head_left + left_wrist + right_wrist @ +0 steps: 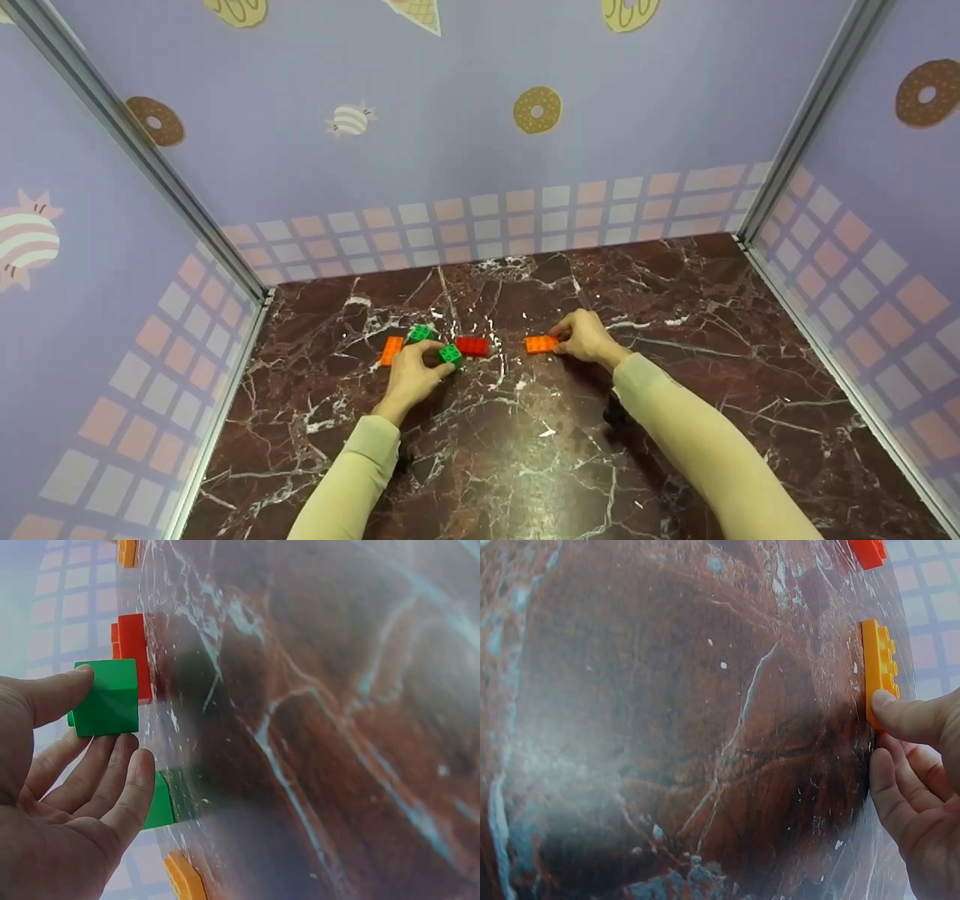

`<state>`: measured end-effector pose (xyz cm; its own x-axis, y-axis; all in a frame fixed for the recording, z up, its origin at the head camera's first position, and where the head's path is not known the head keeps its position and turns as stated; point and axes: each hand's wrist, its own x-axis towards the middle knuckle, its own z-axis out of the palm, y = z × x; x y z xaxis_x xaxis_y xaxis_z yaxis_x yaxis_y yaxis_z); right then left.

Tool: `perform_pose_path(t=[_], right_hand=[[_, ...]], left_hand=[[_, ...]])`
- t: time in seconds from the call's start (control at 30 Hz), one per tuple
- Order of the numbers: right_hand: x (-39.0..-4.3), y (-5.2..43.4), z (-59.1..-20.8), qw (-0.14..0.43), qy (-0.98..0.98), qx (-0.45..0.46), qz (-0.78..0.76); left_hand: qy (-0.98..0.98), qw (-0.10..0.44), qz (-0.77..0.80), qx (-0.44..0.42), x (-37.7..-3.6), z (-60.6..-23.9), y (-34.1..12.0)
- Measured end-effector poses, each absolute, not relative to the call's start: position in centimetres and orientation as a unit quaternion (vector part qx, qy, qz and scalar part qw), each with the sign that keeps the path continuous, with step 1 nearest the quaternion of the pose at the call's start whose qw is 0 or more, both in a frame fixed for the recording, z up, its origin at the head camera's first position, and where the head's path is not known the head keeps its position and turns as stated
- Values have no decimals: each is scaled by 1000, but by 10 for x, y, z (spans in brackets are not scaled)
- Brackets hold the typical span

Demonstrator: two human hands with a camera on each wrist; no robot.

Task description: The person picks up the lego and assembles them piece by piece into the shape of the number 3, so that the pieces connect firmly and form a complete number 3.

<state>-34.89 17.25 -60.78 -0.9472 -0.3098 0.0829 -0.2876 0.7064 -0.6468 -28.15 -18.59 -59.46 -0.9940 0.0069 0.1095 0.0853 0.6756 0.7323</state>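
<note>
Lilac walls [450,150] printed with doughnuts rise behind a dark marbled surface [525,480], where a red brick [472,346] lies. Just left of the red brick, the left hand [409,376] pinches a green brick [450,355] — thumb and fingers parted by its width. Farther left of the red brick lie a second green brick [421,332] and an orange brick [391,351]. Right of the red brick, and apart from it, the right hand [589,337] grips a flat orange brick [538,344] by its far end — thumb and fingers close together.
</note>
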Motion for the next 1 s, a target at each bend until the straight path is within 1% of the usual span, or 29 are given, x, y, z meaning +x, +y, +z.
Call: perform_pose_path(t=[0.1, 0.23, 0.3, 0.33, 0.47, 0.67, 0.7, 0.83, 1.0], right_hand=[[-352, 174, -614, 18, 919, -166, -357], [-366, 181, -637, -1, 915, -186, -359], [-366, 181, -638, 2, 914, -186, -360], [-365, 180, -637, 3, 914, -185, -360], [-353, 173, -615, 28, 919, -160, -360], [-348, 170, -607, 27, 923, -158, -349], [-351, 172, -611, 19, 920, -167, -353], [-360, 178, -621, 17, 914, -180, -362], [-390, 187, -665, 10, 918, -185, -351]], left_hand=[[-912, 55, -405, -36, -281, -594, -183], [-906, 65, -416, -50, -280, -595, -180], [-904, 69, -419, -56, -280, -595, -179], [-903, 72, -419, -58, -280, -594, -178], [-903, 76, -419, -63, -280, -592, -174], [-892, 68, -442, -65, -279, -587, -168], [-890, 66, -446, -65, -279, -586, -167], [-886, 62, -455, -70, -281, -584, -160], [-880, 64, -463, -85, -285, -581, -148]])
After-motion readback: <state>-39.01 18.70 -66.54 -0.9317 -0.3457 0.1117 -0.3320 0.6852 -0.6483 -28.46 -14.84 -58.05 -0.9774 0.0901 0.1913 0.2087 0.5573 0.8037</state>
